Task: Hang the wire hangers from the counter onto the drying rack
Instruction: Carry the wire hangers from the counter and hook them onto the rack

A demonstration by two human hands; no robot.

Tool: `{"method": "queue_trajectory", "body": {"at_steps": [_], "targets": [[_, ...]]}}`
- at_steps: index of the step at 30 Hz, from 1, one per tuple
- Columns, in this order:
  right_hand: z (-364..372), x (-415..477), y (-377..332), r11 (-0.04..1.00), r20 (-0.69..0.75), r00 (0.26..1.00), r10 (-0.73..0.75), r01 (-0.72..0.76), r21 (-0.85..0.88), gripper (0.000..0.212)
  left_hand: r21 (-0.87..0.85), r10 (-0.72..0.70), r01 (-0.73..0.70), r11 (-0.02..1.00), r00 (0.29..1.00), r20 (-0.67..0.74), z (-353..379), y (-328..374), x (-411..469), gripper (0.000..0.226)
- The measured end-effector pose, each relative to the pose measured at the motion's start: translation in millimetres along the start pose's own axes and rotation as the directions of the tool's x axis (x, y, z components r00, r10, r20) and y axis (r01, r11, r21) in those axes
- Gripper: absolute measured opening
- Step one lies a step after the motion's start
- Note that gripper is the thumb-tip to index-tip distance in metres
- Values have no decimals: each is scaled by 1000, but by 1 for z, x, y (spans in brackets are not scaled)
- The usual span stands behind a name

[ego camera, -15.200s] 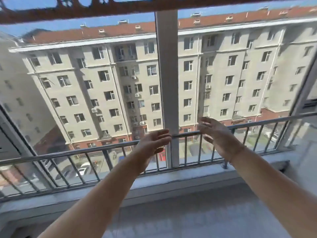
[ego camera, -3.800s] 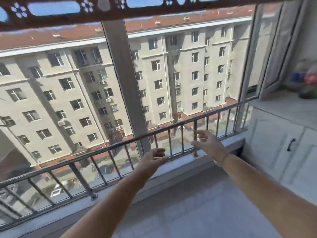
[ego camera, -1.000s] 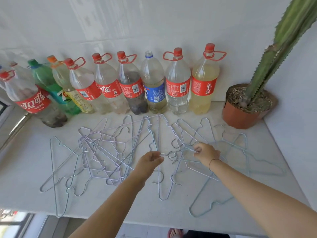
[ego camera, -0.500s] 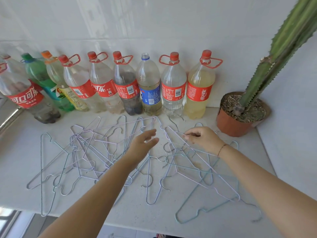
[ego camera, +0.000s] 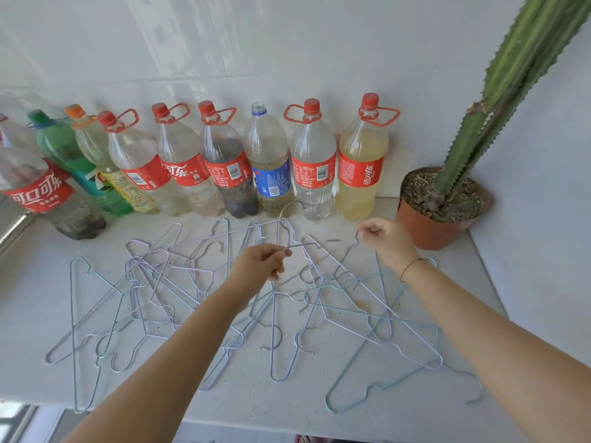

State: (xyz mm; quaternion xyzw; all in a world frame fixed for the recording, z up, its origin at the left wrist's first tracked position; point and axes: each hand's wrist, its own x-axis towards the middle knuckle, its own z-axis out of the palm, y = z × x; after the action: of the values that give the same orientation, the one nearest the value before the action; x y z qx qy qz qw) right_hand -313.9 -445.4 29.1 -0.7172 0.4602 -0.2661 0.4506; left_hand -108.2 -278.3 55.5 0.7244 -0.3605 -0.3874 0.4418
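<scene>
Picking up is the step I'm on: my left hand [ego camera: 263, 262] pinches a lilac wire, fingers curled on it, and my right hand [ego camera: 388, 243] pinches another wire. The hangers [ego camera: 374, 316] lie tangled across the counter [ego camera: 287, 407]; the rack is out of view. Next I'd lift slowly to free hooked neighbours. Bottles [ego camera: 315, 167] crowd the back, the pot [ego camera: 425, 228] sits near my right hand; open room lies toward the front edge.

The wire hangers [ego camera: 271, 330] are pale lilac and light blue on a white speckled counter [ego camera: 243, 404]. Most bottles [ego camera: 315, 167] wear red labels, one blue. The cactus [ego camera: 511, 75] is green, its pot [ego camera: 425, 228] terracotta.
</scene>
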Motion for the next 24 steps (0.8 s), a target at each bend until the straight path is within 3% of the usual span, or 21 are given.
{"method": "queue_trajectory", "body": {"at_steps": [2, 5, 11, 16, 18, 21, 24], "targets": [[-4, -3, 22, 991, 38, 995, 95, -91, -102, 14, -36, -38, 36, 999, 998, -47, -8, -8, 0, 22], [-5, -22, 58, 947, 233, 941, 245, -180, -267, 16, -50, -69, 66, 997, 996, -52, -13, -18, 0, 20], [-5, -54, 97, 897, 181, 919, 350, -274, -346, 10, -67, -78, 74, 995, 995, -62, -6, -23, 5, 16], [4, -54, 103, 858, 72, 855, 513, -513, -28, 8, -75, -79, 75, 994, 996, -49, 1, -22, 8, 19], [8, -51, 94, 785, 117, 814, 569, -580, 218, 8, -79, -81, 79, 994, 996, -34, 3, -22, 9, 20], [13, -43, 85, 484, 213, 731, 648, -612, 626, 24, -98, -92, 89, 991, 995, -27, 5, -23, 13, 20], [19, -35, 78, 236, 294, 679, 673, -573, 785, 46, -106, -98, 96, 990, 995, -17, 5, -25, 15, 21]]}}
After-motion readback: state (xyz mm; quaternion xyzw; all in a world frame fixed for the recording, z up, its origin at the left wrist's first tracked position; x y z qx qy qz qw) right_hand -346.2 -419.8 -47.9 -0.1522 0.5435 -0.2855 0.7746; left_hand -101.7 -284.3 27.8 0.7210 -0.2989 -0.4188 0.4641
